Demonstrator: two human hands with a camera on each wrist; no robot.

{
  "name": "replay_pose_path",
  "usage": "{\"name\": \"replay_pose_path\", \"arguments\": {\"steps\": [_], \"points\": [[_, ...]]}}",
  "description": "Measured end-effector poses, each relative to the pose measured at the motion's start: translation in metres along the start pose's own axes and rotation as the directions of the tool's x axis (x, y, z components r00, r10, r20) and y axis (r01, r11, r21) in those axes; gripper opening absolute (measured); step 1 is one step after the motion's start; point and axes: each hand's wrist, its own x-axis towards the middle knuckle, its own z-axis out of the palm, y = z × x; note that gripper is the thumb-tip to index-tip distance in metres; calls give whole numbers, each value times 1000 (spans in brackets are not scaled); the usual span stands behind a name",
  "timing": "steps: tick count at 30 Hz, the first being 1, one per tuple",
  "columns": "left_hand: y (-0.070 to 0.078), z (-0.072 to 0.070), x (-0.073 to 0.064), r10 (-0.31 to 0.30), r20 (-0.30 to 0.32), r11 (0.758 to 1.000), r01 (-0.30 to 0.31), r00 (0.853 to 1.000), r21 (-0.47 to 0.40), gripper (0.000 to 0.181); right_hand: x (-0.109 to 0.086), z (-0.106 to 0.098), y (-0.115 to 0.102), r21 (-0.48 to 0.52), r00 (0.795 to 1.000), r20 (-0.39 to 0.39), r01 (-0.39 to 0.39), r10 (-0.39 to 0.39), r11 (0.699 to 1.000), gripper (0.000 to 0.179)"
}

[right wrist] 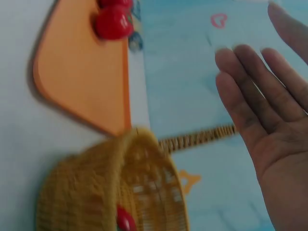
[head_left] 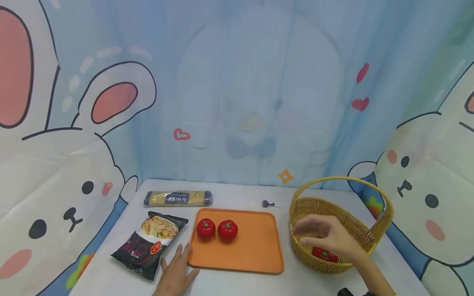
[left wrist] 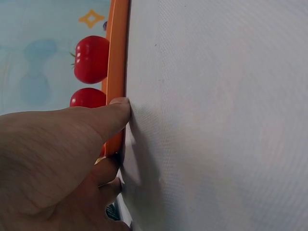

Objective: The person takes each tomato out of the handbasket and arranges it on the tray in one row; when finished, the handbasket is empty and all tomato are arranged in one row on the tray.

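Note:
Two red tomatoes, one at the left (head_left: 205,229) and one beside it (head_left: 227,230), sit on the left half of an orange tray (head_left: 255,246). My left hand (head_left: 175,274) rests at the tray's lower left corner, fingers spread, the thumb right at its rim in the left wrist view. Over the wicker basket (head_left: 307,257) hangs my right hand (head_left: 329,236), holding nothing, its fingers extended and thumb apart. More red tomatoes (head_left: 325,254) lie inside the basket, partly hidden by that hand.
A black noodle bag (head_left: 148,246) lies left of the tray. Behind it is a packet of spaghetti (head_left: 178,198). A small dark purple object with a thin pale tip (head_left: 267,203) lies behind the tray. The basket's tall handle (head_left: 340,178) arches beyond the right hand.

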Motion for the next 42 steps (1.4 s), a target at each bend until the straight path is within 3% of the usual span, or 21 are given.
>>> {"name": "replay_pose_path", "arguments": {"steps": [3, 7, 13, 16, 19, 24, 26, 28, 31, 35, 38, 42], "points": [[0, 0, -1, 16, -11, 1000, -16, 1000, 1, 82, -14, -23, 3, 1, 995, -23, -94, 94, 996, 29], [-1, -2, -1, 22, -20, 1000, -22, 1000, 4, 82, -28, -47, 16, -11, 971, -77, -228, 227, 974, 28], [1, 0, -1, 21, -4, 1000, -21, 1000, -4, 83, -47, -76, 39, -13, 940, -136, -318, 314, 948, 34], [1, 1, -2, 26, -10, 1000, -26, 1000, -4, 83, -53, -87, 50, -7, 906, -171, -394, 387, 919, 39], [2, 1, -3, 33, -16, 999, -33, 999, -3, 82, -59, -98, 61, -13, 858, -180, -492, 482, 871, 44], [1, 2, -4, 37, -22, 999, -37, 999, -9, 81, -62, -110, 78, -31, 813, -72, -581, 578, 814, 46], [0, 1, -4, 54, -39, 998, -54, 998, -10, 81, -58, -109, 81, -66, 807, -55, -591, 588, 804, 46], [-1, 1, -4, 72, -58, 997, -73, 996, -8, 80, -50, -106, 82, -111, 815, -92, -580, 572, 807, 46], [-3, 0, -4, 84, -78, 996, -85, 993, -2, 80, -37, -99, 82, -191, 854, -193, -516, 483, 835, 43], [-2, 1, -4, 79, -78, 997, -80, 994, -5, 81, -25, -94, 84, -211, 880, -286, -444, 379, 871, 42], [-2, 2, -4, 83, -74, 997, -83, 994, -4, 80, -21, -91, 88, -199, 872, -331, -438, 361, 876, 41], [-2, 2, -5, 83, -75, 997, -83, 994, 3, 80, -16, -83, 94, -251, 840, -386, -494, 382, 832, 45]]}}
